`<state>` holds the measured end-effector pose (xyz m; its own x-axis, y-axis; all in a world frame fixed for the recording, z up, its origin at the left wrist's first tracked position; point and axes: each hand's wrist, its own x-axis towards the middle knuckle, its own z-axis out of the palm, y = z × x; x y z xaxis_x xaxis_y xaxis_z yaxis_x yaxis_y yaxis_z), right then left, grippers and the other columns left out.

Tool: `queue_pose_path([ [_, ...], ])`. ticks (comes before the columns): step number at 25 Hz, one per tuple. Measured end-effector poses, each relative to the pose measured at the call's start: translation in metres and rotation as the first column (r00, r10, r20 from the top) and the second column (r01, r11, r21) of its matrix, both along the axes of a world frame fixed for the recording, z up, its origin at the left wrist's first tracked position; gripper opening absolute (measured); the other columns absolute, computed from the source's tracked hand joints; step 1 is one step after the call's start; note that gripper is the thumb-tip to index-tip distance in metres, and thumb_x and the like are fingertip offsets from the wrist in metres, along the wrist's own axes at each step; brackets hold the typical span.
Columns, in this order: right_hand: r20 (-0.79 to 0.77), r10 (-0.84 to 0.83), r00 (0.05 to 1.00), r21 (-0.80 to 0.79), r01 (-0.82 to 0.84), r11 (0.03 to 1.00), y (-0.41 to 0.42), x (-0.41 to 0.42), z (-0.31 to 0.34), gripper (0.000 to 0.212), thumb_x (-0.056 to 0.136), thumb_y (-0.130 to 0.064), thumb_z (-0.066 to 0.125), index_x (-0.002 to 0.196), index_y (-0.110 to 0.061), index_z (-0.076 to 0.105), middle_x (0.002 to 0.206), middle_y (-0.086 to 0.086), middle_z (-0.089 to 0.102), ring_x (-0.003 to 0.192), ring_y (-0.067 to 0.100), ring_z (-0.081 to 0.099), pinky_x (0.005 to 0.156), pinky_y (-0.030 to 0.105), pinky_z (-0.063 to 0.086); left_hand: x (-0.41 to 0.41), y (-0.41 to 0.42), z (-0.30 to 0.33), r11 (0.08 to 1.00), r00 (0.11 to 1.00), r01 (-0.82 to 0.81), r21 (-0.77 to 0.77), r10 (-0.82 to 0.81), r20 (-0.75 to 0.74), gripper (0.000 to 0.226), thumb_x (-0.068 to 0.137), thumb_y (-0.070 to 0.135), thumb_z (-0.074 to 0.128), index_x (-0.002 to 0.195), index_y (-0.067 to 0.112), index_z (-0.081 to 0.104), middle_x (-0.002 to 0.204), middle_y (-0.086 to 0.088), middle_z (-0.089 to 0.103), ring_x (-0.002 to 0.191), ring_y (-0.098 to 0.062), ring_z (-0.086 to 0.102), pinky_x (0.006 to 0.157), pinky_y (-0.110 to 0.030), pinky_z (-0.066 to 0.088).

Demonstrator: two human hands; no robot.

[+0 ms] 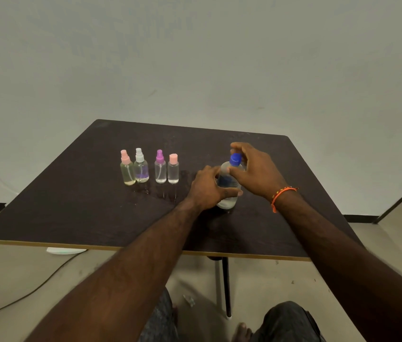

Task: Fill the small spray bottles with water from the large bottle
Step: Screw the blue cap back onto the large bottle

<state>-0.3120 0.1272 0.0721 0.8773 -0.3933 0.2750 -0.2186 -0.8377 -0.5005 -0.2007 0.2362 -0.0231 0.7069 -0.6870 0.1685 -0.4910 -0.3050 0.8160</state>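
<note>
Dark table (71, 213): left hand (206, 187) grips large bottle (228, 191); right hand (256, 169) pinches cap (235, 159).

Large bottle (228, 187) upright on dark table (71, 206), blue cap (235, 159) on. Left hand (207, 187) grips its body; right hand (254, 169) fingers curl round the cap. Four small spray bottles (149, 167) in a row, left of large bottle, apart from it.

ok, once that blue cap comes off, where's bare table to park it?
Bare table lies along the near edge, in front of the four small bottles, and on the far right beyond the right hand. It is crowded between the flat-capped bottle and the large bottle, where the left hand grips.
</note>
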Motion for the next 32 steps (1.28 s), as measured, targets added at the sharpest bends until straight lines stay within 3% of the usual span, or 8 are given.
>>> queue_pose_path([
  [3, 0.061, -0.104, 0.993, -0.041, 0.107, 0.993, -0.005, -0.002, -0.004, 0.052, 0.087, -0.042, 0.074, 0.132, -0.021, 0.057, 0.119, -0.002, 0.068, 0.103, 0.013, 0.065, 0.088, 0.026, 0.051, 0.0, -0.002, -0.003, 1.0, 1.0, -0.005, -0.017, 0.005, 0.027, 0.076, 0.058, 0.068, 0.088, 0.122, 0.033, 0.067, 0.115, 0.006, 0.059, 0.108, -0.015, 0.058, 0.094, -0.041, 0.056],
  [5, 0.064, -0.12, 0.991, -0.002, 0.12, 0.993, -0.002, -0.004, -0.001, 0.066, 0.082, -0.054, 0.076, 0.134, -0.021, 0.053, 0.121, -0.005, 0.066, 0.105, 0.012, 0.065, 0.088, 0.029, 0.054, -0.001, -0.001, -0.003, 1.0, 1.0, -0.004, -0.011, 0.004, 0.016, 0.07, 0.061, 0.063, 0.091, 0.121, 0.036, 0.066, 0.115, 0.006, 0.057, 0.11, -0.016, 0.057, 0.095, -0.04, 0.055],
  [8, 0.129, -0.028, 0.991, 0.073, 0.018, 0.997, -0.001, -0.005, 0.002, 0.061, 0.089, -0.037, 0.072, 0.142, -0.019, 0.048, 0.135, -0.003, 0.062, 0.115, 0.012, 0.062, 0.1, 0.038, 0.053, -0.002, 0.0, 0.0, 1.0, 1.0, -0.014, -0.003, 0.014, 0.012, 0.073, 0.056, 0.07, 0.088, 0.117, 0.036, 0.066, 0.116, 0.006, 0.059, 0.109, -0.017, 0.058, 0.096, -0.043, 0.056],
  [11, 0.147, -0.053, 0.988, 0.028, 0.049, 0.998, -0.002, -0.004, 0.002, 0.042, 0.09, -0.031, 0.073, 0.128, -0.019, 0.062, 0.119, -0.001, 0.07, 0.101, 0.009, 0.066, 0.095, 0.033, 0.056, -0.001, -0.002, -0.003, 1.0, 0.999, -0.02, 0.017, 0.019, 0.036, 0.092, 0.047, 0.082, 0.078, 0.123, 0.033, 0.066, 0.117, 0.007, 0.059, 0.111, -0.018, 0.058, 0.096, -0.044, 0.056],
  [14, 0.156, -0.161, 0.975, 0.023, 0.159, 0.987, -0.002, 0.0, 0.0, 0.045, 0.081, -0.043, 0.081, 0.115, -0.02, 0.064, 0.104, -0.001, 0.071, 0.087, 0.01, 0.067, 0.084, 0.03, 0.059, -0.003, -0.002, -0.001, 1.0, 1.0, -0.011, 0.03, 0.01, 0.023, 0.085, 0.052, 0.077, 0.083, 0.124, 0.035, 0.064, 0.119, 0.007, 0.058, 0.112, -0.017, 0.057, 0.097, -0.044, 0.056],
  [19, 0.057, -0.042, 0.998, 0.078, 0.037, 0.996, 0.002, 0.001, -0.003, 0.079, 0.083, -0.051, 0.076, 0.147, -0.02, 0.041, 0.145, 0.0, 0.053, 0.121, 0.017, 0.057, 0.102, 0.036, 0.049, 0.0, -0.001, -0.002, 1.0, 1.0, 0.002, -0.014, -0.001, 0.029, 0.067, 0.065, 0.057, 0.093, 0.121, 0.031, 0.066, 0.113, 0.005, 0.058, 0.101, -0.012, 0.057, 0.087, -0.035, 0.055],
  [24, 0.16, -0.038, 0.986, 0.059, 0.029, 0.998, 0.003, -0.001, -0.012, 0.046, 0.093, -0.025, 0.068, 0.136, -0.017, 0.053, 0.129, 0.003, 0.065, 0.113, 0.018, 0.063, 0.103, 0.041, 0.052, -0.001, -0.001, -0.003, 1.0, 0.999, 0.014, -0.022, -0.013, 0.04, 0.063, 0.064, 0.056, 0.093, 0.115, 0.029, 0.069, 0.111, 0.005, 0.061, 0.097, -0.009, 0.057, 0.082, -0.029, 0.051],
  [32, 0.206, -0.097, 0.974, 0.041, 0.09, 0.995, 0.018, -0.008, -0.014, 0.065, 0.086, -0.046, 0.073, 0.141, -0.022, 0.048, 0.134, -0.003, 0.06, 0.12, 0.014, 0.056, 0.099, 0.032, 0.047, -0.007, 0.009, 0.003, 0.997, 0.999, 0.042, 0.059, -0.044, 0.033, 0.074, 0.064, 0.068, 0.084, 0.122, 0.025, 0.07, 0.115, 0.008, 0.071, 0.104, -0.012, 0.066, 0.091, -0.039, 0.059],
])
